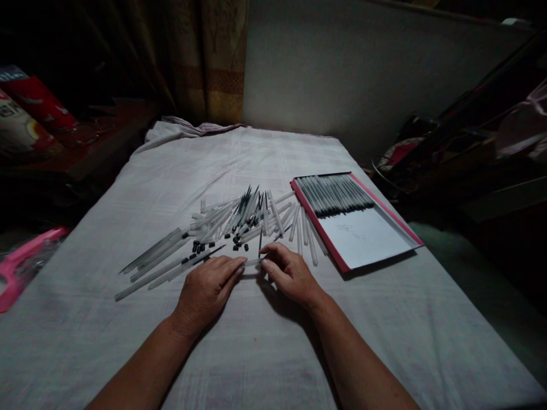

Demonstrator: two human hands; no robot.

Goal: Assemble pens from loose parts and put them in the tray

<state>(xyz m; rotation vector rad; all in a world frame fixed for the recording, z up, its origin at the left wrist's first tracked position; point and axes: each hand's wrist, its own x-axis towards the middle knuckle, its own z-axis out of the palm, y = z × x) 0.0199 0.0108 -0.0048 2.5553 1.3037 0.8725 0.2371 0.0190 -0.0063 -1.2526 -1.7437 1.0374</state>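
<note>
My left hand (210, 286) and my right hand (289, 273) meet over the white cloth (265, 341), each pinching one end of a clear pen barrel (253, 263) held level between them. A thin dark refill (260, 240) stands up just beyond the barrel, near my right fingertips. Behind the hands lies a loose heap of clear pen barrels and refills (243, 219), with several small black caps (200, 246) scattered beside it. More clear barrels (156, 262) lie fanned out to the left of my left hand.
A shallow red-edged tray (371, 236) at the right holds a neat row of finished pens (335, 195) at its far end. A pink object (19, 265) sits off the left edge. A curtain and wall stand behind; dark clutter lies to the right.
</note>
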